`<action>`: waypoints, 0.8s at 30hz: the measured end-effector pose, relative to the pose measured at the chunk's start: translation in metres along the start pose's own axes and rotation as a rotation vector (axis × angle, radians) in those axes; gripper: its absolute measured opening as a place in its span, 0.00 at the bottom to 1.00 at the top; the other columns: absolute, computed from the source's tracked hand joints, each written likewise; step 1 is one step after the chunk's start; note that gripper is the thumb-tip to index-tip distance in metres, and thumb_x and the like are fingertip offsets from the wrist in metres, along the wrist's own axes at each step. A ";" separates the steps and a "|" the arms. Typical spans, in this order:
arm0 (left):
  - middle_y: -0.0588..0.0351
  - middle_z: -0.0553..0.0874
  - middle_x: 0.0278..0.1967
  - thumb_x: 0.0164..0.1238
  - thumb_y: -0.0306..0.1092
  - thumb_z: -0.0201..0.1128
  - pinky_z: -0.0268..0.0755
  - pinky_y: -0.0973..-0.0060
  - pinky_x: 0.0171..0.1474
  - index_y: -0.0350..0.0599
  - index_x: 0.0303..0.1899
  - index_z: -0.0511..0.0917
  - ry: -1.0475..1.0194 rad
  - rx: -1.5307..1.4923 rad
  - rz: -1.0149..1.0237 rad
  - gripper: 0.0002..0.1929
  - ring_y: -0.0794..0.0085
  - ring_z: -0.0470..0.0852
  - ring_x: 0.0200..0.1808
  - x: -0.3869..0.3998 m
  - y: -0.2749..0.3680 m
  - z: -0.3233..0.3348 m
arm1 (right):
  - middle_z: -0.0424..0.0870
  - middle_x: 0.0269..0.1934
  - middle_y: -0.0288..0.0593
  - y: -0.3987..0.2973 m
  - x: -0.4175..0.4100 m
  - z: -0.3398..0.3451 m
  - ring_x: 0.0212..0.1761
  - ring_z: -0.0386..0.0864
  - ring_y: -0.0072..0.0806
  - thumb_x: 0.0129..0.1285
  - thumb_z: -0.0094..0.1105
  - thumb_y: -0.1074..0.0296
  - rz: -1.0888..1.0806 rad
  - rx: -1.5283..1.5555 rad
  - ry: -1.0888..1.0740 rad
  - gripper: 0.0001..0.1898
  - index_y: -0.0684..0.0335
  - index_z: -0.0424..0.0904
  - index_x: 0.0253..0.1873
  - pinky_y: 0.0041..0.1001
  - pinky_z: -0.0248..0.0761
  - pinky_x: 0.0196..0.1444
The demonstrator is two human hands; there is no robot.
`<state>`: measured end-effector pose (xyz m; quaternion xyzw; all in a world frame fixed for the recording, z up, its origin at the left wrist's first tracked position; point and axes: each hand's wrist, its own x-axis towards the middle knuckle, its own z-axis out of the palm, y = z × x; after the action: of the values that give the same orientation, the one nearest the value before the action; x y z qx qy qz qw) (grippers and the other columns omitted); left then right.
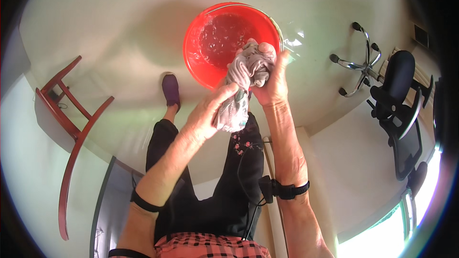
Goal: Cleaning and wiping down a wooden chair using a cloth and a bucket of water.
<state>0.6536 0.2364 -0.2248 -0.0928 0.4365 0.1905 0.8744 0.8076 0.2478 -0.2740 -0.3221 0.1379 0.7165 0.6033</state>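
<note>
A bunched, twisted grey-white cloth point(239, 75) is gripped between my two hands above the near right side of a red plastic bucket point(193, 57). My left hand point(209, 111) is wrapped around the cloth's lower end, thumb on top. Around the upper end curls my right hand point(274, 75), its fingertips showing past the folds. Disturbed, bubbly water point(224, 36) partly fills the bucket. The bucket's pale wire handle point(275, 25) rests along the right rim. Part of the near rim is hidden behind the cloth and hands.
A red wooden chair point(77, 129) stands at the left. On the right is a black office chair point(396, 89) with a chrome wheeled base point(365, 66). Bright wet-looking patches point(294, 41) show on the pale floor point(118, 25) beside the bucket. My purple shoe point(170, 87) is left of it.
</note>
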 end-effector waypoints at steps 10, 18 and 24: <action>0.42 0.82 0.31 0.60 0.35 0.60 0.74 0.63 0.37 0.37 0.56 0.68 0.118 1.600 0.315 0.23 0.55 0.83 0.32 0.063 0.020 -0.041 | 0.76 0.26 0.36 0.018 0.068 -0.043 0.27 0.76 0.25 0.59 0.64 0.52 0.153 -1.042 0.599 0.17 0.60 0.75 0.35 0.31 0.74 0.30; 0.34 0.81 0.40 0.56 0.35 0.66 0.74 0.57 0.44 0.37 0.60 0.64 0.150 1.947 0.316 0.30 0.47 0.82 0.41 0.054 0.022 -0.023 | 0.78 0.32 0.36 -0.016 0.042 -0.036 0.33 0.77 0.24 0.56 0.67 0.63 0.564 -0.796 0.342 0.11 0.58 0.76 0.39 0.32 0.79 0.29; 0.37 0.80 0.46 0.59 0.54 0.63 0.71 0.69 0.50 0.33 0.62 0.62 0.080 0.791 0.126 0.38 0.61 0.81 0.47 0.049 0.018 -0.079 | 0.76 0.27 0.34 -0.013 -0.007 0.026 0.34 0.77 0.19 0.53 0.61 0.75 0.044 -1.367 0.176 0.07 0.60 0.75 0.37 0.24 0.73 0.33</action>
<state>0.6154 0.2391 -0.3118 0.2704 0.5148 0.0574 0.8115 0.8125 0.2606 -0.2480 -0.6843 -0.2899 0.6259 0.2364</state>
